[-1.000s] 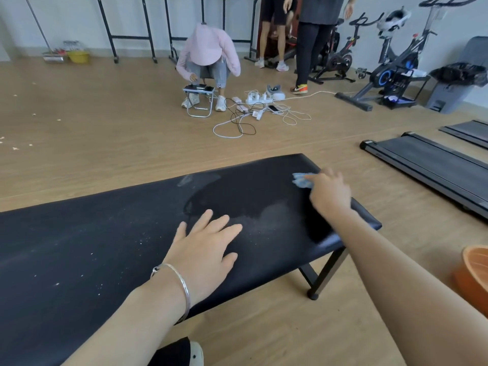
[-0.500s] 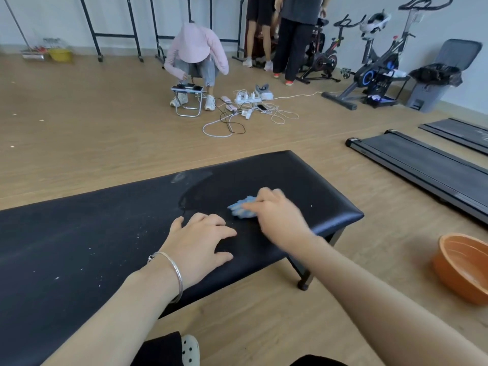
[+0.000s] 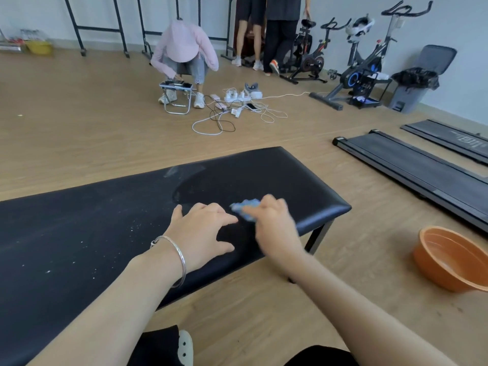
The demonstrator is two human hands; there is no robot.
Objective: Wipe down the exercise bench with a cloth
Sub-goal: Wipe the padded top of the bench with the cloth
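Head view: L hand point(image 3: 203, 233) relaxed, fingers spread, rests on black bench point(image 3: 79, 233) top. R hand point(image 3: 274, 228), motion-blurred, grips blue cloth point(image 3: 244, 207) on bench surface nr its R end, just beside L hand.

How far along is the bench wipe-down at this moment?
Done: the right end of the bench shows a dark, damp-looking patch. In hand: the right hand holds the blue cloth there, the left hand resting beside it. Left: white specks dot the left stretch.
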